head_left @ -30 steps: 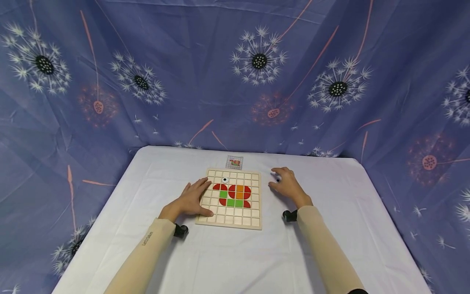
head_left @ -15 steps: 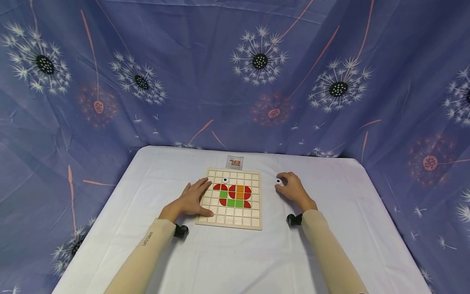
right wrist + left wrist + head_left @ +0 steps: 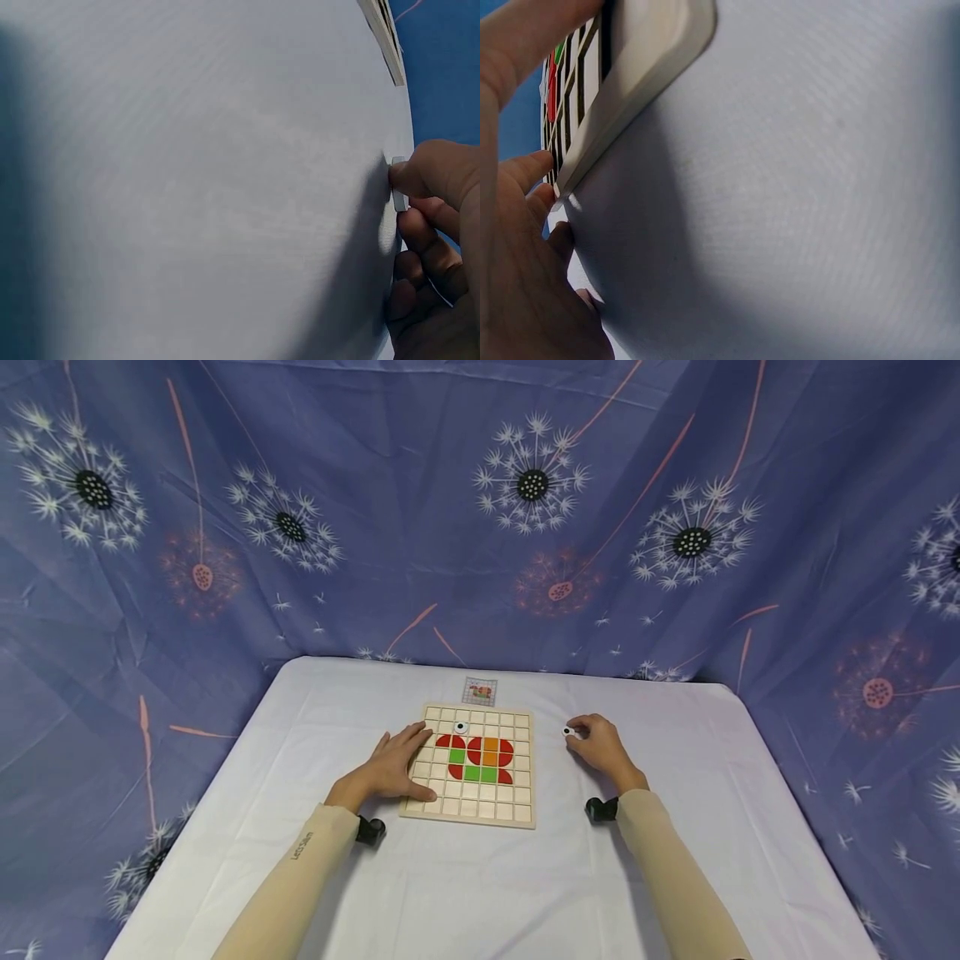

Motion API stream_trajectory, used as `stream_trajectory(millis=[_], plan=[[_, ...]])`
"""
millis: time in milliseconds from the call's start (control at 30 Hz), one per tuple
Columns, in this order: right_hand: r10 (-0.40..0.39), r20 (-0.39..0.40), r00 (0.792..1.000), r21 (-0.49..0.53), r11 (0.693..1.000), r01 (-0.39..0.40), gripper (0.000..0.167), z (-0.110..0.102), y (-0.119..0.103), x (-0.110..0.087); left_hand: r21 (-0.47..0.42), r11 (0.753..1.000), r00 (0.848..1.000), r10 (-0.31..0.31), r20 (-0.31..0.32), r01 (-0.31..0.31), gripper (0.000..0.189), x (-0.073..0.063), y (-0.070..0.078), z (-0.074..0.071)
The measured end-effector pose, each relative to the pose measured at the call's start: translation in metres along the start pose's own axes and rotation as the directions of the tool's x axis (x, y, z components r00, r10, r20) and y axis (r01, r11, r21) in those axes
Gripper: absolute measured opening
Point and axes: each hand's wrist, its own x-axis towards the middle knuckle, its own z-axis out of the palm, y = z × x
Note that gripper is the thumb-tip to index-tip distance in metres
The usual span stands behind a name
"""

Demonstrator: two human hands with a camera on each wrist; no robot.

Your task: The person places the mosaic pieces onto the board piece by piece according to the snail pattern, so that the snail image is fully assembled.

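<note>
My left hand (image 3: pixel 392 768) rests on the left edge of a wooden grid board (image 3: pixel 468 810), fingers spread and thumb on its lower left squares. Red, green and orange tiles (image 3: pixel 489 758) form a shape in the board's middle. Above them sits a white round eye piece (image 3: pixel 461 727) with a black dot. To the right of the board, my right hand (image 3: pixel 600 747) pinches a second eye piece (image 3: pixel 567 732) between thumb and fingers, close over the table. In the right wrist view this eye piece (image 3: pixel 400 196) shows edge-on, partly covered by the thumb.
A small pattern card (image 3: pixel 478 692) with a coloured picture lies just behind the board. White cloth (image 3: pixel 465 893) covers the table. A blue curtain (image 3: pixel 420 527) with dandelion prints hangs behind and at the sides.
My right hand has drawn back slightly to the right and closed its thumb and fingers on the eye piece, which is now tilted. The left hand and board have stayed put.
</note>
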Motion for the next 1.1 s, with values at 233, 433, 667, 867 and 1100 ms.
stream_trajectory(millis=[233, 433, 667, 867, 1100], plan=[[0.021, 0.032, 0.999, 0.032, 0.999, -0.022, 0.03, 0.006, -0.012, 0.008, -0.001, 1.0, 1.0, -0.002, 0.0, 0.002, 0.122, 0.0, 0.0, 0.0], [0.0, 0.058, 0.998, 0.067, 0.998, -0.004, 0.031, 0.016, -0.033, 0.016, -0.005, 1.0, 1.0, 0.0, 0.0, 0.0, 0.122, -0.001, 0.0, -0.001], [-0.04, 0.093, 0.995, 0.085, 0.996, 0.032, 0.03, 0.032, -0.066, 0.026, -0.005, 1.0, 1.0, -0.005, 0.001, 0.005, 0.122, -0.001, 0.001, -0.002], [-0.082, 0.161, 0.984, 0.119, 0.991, 0.063, 0.03, 0.047, -0.093, 0.032, -0.005, 1.0, 1.0, -0.013, 0.006, 0.013, 0.122, -0.002, 0.002, -0.002], [-0.14, 0.209, 0.968, 0.15, 0.983, 0.11, 0.027, 0.064, -0.12, 0.04, -0.012, 1.0, 1.0, -0.015, 0.004, 0.015, 0.123, -0.002, 0.003, -0.003]])
